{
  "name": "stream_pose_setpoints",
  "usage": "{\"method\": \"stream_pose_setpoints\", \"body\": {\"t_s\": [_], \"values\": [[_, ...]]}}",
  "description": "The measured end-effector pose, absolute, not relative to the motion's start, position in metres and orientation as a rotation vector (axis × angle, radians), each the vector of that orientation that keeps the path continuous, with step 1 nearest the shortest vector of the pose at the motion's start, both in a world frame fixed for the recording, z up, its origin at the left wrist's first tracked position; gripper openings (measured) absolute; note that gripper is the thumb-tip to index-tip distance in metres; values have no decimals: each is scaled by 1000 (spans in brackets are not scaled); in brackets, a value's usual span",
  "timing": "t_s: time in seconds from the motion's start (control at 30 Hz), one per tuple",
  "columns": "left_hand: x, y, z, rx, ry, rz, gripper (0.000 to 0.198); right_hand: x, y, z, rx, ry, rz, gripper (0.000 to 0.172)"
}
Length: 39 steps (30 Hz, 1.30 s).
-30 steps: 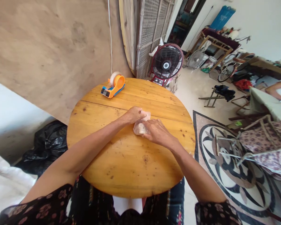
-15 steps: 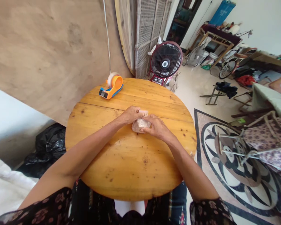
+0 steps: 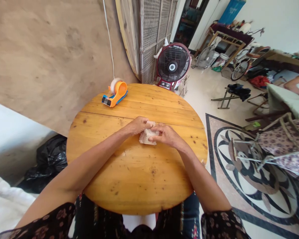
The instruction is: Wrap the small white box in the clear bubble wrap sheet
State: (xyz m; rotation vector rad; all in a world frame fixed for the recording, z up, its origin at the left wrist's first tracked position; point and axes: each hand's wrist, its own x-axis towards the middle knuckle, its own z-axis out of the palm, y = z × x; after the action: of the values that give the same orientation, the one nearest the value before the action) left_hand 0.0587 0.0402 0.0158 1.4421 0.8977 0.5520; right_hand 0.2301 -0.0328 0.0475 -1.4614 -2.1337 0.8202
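A small clear plastic packet (image 3: 146,136) with something pale inside lies near the middle of a round wooden table (image 3: 137,172). My left hand (image 3: 137,124) pinches its far upper edge, fingers curled. My right hand (image 3: 165,135) grips the packet's right side, thumb and fingers closed on it. The two hands meet over the packet and hide much of it. An orange and blue tape dispenser (image 3: 115,93) with a roll of tape sits at the table's far left edge, well away from both hands.
A dark red floor fan (image 3: 172,67) stands beyond the table. Wooden panels and lattice screens (image 3: 149,36) lean on the wall. A black bag (image 3: 49,159) lies on the floor at left. Another person's arm (image 3: 295,83) shows far right, by cluttered furniture.
The packet has been folded or bunched smaller between my hands. My right hand went from lying over it to pinching its right side. The view has shifted slightly.
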Motion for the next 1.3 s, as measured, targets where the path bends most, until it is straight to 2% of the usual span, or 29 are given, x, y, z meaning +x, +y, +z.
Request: {"method": "stream_pose_setpoints", "body": {"t_s": [0.3, 0.57, 0.8, 1.3], "values": [[57, 43, 18, 1295, 894, 579, 18, 223, -41, 28, -1638, -1735, 870, 43], [56, 42, 23, 1246, 878, 616, 18, 221, -46, 29, -1691, -1649, 816, 48], [61, 40, 28, 1227, 950, 637, 24, 229, -46, 26, -1624, -1689, 812, 37], [68, -3, 14, 974, 1087, 990, 34, 223, -53, 28, -1596, -1918, 621, 31]]}}
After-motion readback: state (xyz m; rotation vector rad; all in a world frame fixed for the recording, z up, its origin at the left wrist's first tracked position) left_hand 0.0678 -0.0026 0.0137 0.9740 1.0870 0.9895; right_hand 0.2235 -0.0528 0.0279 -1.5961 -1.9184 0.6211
